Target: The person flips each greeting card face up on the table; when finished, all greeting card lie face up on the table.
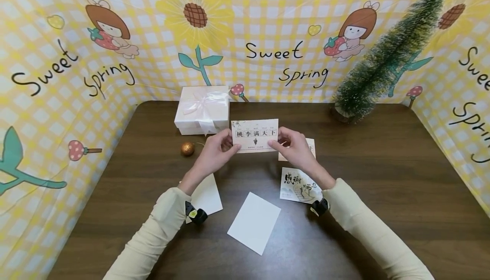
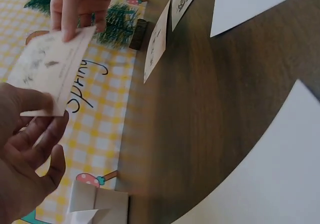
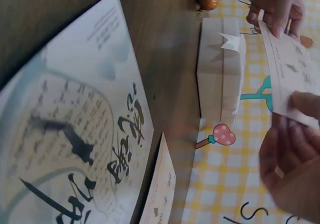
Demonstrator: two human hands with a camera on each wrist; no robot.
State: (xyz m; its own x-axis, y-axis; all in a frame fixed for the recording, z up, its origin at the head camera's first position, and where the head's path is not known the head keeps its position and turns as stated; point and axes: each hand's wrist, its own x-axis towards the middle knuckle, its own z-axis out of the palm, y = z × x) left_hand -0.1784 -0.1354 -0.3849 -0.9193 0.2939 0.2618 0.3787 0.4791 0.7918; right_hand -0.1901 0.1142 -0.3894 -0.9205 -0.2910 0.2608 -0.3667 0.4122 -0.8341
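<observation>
Both hands hold up a cream greeting card printed with a row of boxed Chinese characters and a small dark motif. My left hand pinches its left end, thumb in front and fingers behind; in the left wrist view the thumb lies over the card. At the opposite end, my right hand pinches it the same way. Under the right forearm lies a card with brush lettering, and a similar cream card is partly hidden behind the right hand.
A white gift box with a ribbon stands at the back left, an orange glittery ball before it. Blank white cards lie in front, one partly under the left wrist. A small artificial tree stands back right, before a patterned cloth.
</observation>
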